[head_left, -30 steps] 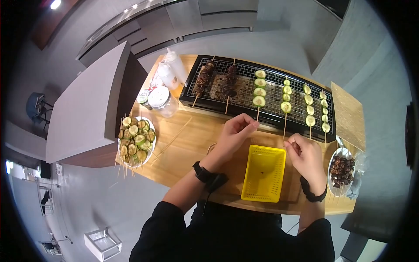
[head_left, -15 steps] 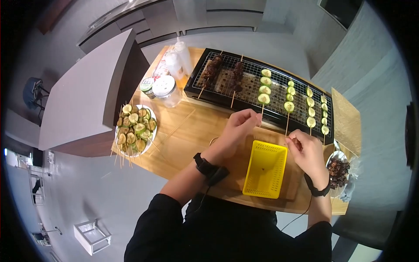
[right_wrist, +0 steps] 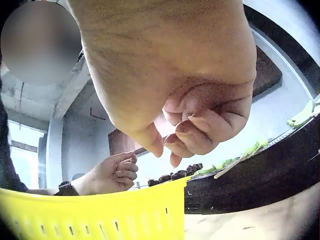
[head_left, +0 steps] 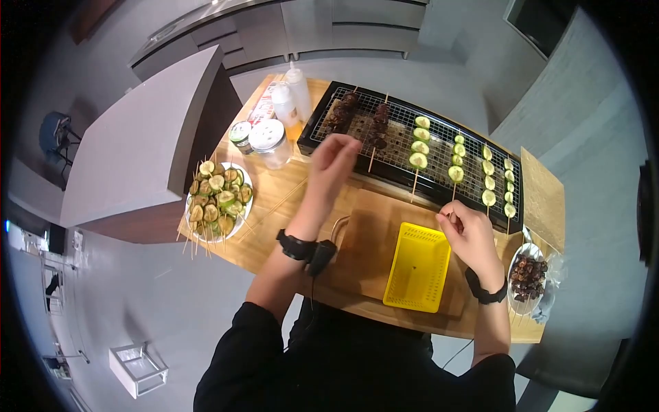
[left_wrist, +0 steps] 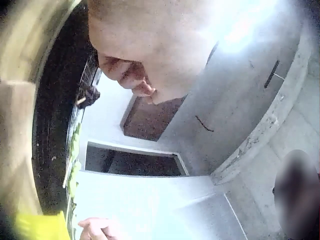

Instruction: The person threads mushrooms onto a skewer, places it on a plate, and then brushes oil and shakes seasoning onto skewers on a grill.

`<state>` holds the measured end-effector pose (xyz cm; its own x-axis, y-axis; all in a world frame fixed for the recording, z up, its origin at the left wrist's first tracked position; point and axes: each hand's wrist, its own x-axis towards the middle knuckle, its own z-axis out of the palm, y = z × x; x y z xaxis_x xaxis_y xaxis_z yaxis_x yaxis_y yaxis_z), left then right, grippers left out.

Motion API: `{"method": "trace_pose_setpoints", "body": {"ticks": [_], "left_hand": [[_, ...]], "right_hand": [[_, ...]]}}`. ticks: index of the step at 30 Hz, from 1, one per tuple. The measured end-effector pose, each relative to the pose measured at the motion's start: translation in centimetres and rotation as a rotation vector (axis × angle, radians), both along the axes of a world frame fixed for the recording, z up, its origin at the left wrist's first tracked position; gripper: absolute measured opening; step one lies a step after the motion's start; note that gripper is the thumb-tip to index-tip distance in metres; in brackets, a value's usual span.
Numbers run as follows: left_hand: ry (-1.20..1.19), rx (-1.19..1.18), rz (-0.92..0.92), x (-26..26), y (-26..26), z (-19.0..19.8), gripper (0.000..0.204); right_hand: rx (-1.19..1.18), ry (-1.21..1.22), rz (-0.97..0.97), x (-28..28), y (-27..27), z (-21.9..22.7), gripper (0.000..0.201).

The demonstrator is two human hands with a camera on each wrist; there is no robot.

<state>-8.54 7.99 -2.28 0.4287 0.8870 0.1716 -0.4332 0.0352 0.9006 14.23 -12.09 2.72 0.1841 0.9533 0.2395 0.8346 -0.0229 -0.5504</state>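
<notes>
A: Start with the biggest thing.
B: The table [head_left: 268, 185]. The grill [head_left: 400, 141] stands along its far side, same as half a second ago.
A: Then?
B: The board [head_left: 367, 240] on the near side, with the yellow basket [head_left: 419, 271] still on it. After that, the left plate [head_left: 246, 209], piled with green slices on sticks, and the right plate [head_left: 527, 308], heaped with dark chunks.
A: And the hands, has anything changed?
B: The left hand [head_left: 333, 161] has. It was at the end of the third skewer from the left; now it's over by the grill's left front edge, beside the two dark skewers [head_left: 378, 127]. Its fingers are curled, but I can't tell whether they hold a stick.
A: The right hand [head_left: 472, 233]?
B: Where it was, pinching the stick of the second green skewer [head_left: 458, 159] at the near end.
A: The skewers themselves?
B: Two dark and four green, all lying across the mesh as before. The first green skewer [head_left: 420, 141] now has its stick end free, jutting over the front edge.
</notes>
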Motion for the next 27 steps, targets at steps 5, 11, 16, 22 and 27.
{"method": "trace_pose_setpoints", "body": {"ticks": [5,11,16,22,27], "left_hand": [[-0.132,-0.056,0.177,-3.4,2.9,-4.1,0.010],[-0.140,-0.287,0.205,-2.4,2.8,-3.4,0.032],[-0.177,-0.401,0.206,-2.4,3.0,-3.6,0.034],[-0.185,-0.452,0.219,-2.3,2.9,-3.4,0.034],[-0.207,-0.424,0.197,-2.7,3.5,-5.1,0.035]], "right_hand": [[0.019,0.020,-0.099,1.3,-1.2,-0.8,0.011],[-0.025,-0.102,-0.394,2.5,-7.4,-0.7,0.016],[-0.231,-0.284,-0.629,2.7,-12.6,-1.8,0.019],[-0.423,-0.406,-0.754,4.3,-16.4,-5.1,0.025],[-0.445,-0.389,-0.699,4.9,-16.8,-6.1,0.025]]}}
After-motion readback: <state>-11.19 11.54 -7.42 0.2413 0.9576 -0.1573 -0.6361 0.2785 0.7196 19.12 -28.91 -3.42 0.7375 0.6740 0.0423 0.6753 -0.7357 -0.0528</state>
